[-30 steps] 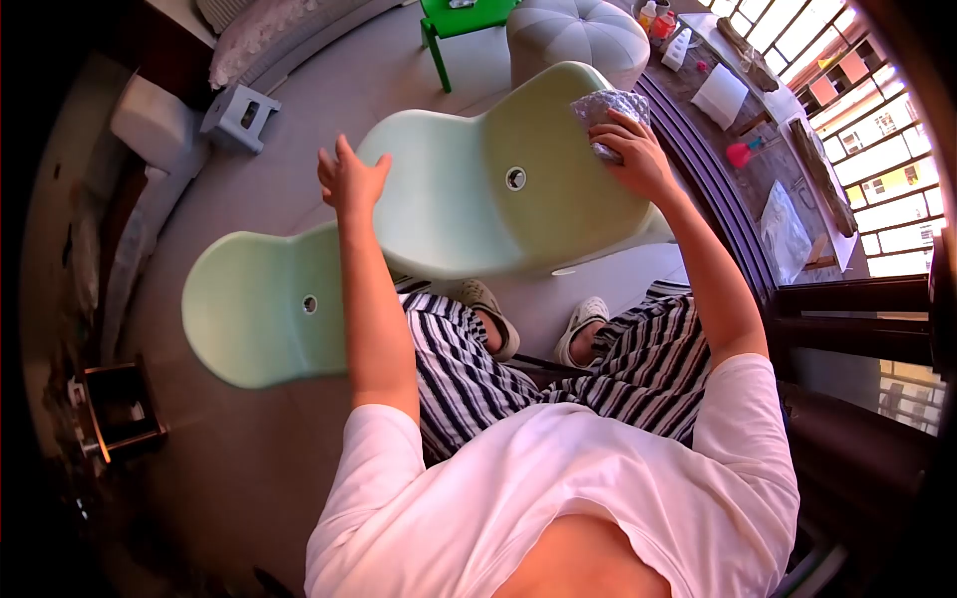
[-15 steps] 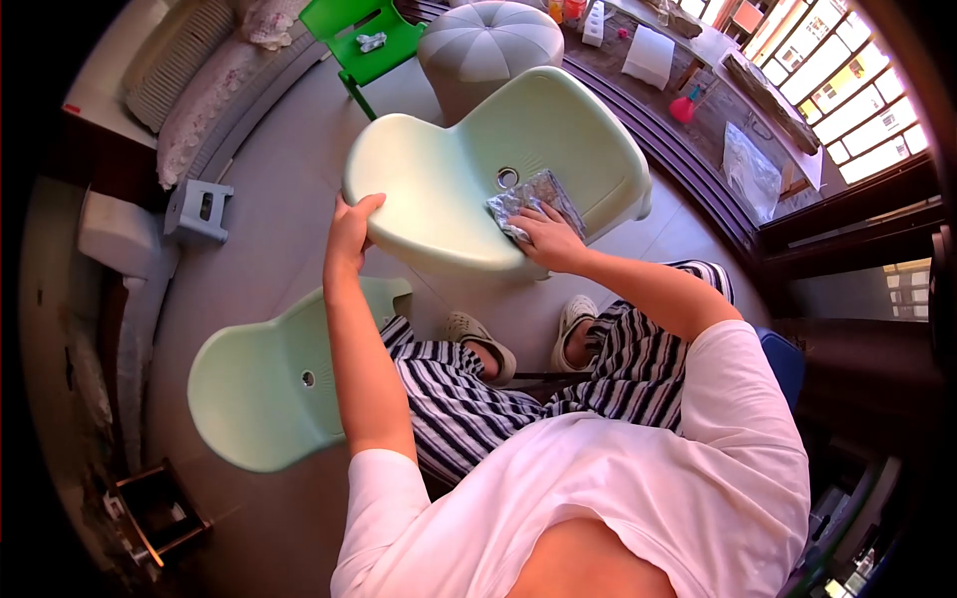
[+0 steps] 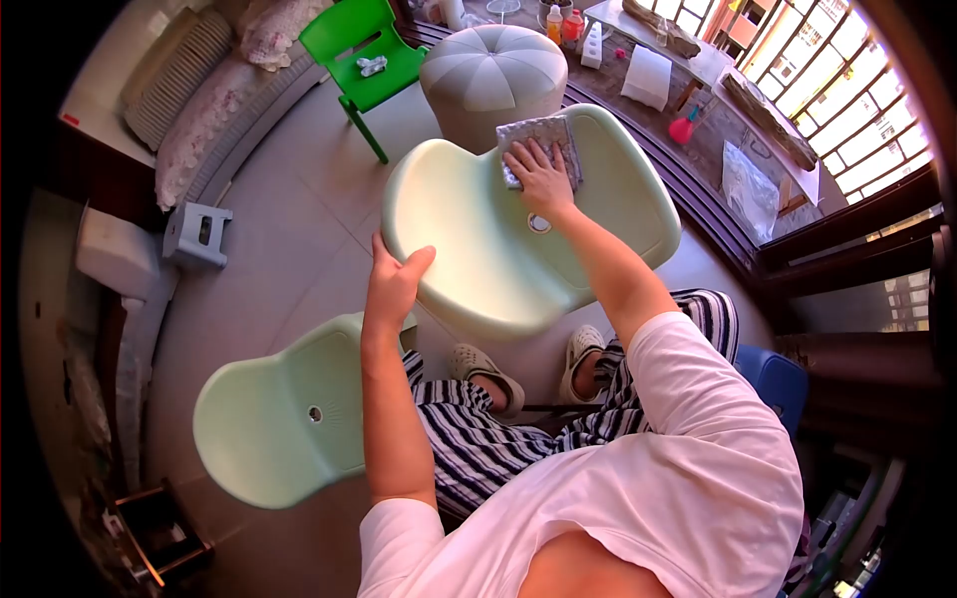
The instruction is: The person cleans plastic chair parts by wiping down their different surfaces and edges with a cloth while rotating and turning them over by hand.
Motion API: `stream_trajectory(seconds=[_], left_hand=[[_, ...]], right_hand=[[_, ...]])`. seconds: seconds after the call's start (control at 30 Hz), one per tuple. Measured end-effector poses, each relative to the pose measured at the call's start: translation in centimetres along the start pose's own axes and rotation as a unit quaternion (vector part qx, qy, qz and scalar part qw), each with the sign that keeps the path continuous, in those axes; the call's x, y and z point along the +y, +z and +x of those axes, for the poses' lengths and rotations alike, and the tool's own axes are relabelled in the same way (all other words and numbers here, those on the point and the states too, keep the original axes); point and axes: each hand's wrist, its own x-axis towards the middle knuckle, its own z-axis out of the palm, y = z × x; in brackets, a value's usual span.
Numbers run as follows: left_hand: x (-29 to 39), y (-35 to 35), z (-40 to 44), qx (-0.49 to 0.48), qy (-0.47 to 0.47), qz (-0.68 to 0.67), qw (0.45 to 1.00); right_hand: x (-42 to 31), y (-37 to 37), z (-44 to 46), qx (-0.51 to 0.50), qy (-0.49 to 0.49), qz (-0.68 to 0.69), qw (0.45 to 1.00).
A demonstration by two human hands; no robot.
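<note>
Holding the left rim of the larger pale green seat (image 3: 459, 234), the left hand (image 3: 395, 284) had its thumb over the edge and its fingers at the outer side, part of them out of sight. The right hand (image 3: 541, 179) lay palm down with its fingers spread a little, pressing a grey quilted cloth (image 3: 548, 129) against the seat; it was open and flat, not closed around anything. The seat was ahead of the person, reaching from the left hand across beneath the right hand and beyond it to the right. The cloth lay near the far rim and partly over it, while a round silver-ringed hole (image 3: 538, 223) showed just beside the right wrist. A 2nd pale green seat (image 3: 284, 429), with 1 similar hole, lay on the left, partly hidden by the left forearm and apart from the left hand. Below the larger seat were 2 light clogs (image 3: 477, 371) on the person's feet. Past its far side stood a round grey pouf (image 3: 493, 75) and, to the left of that, a bright green chair (image 3: 394, 72) with 1 small crumpled item (image 3: 372, 66) on it. Farther left, a grey step stool (image 3: 198, 237) stood on the floor (image 3: 289, 219).
</note>
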Motion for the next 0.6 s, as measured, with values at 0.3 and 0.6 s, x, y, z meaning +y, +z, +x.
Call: stream_trajectory(seconds=[0.3, 0.6], left_hand=[[0.0, -1.1, -0.1, 0.002, -0.004, 0.010, 1.000], [0.6, 0.8, -0.8, 0.001, 0.008, 0.019, 1.000]], right_hand=[[0.2, -4.1, -11.3, -0.167, -0.222, 0.100, 0.955], [2.9, -8.4, -13.2, -0.277, -0.294, 0.100, 0.909]])
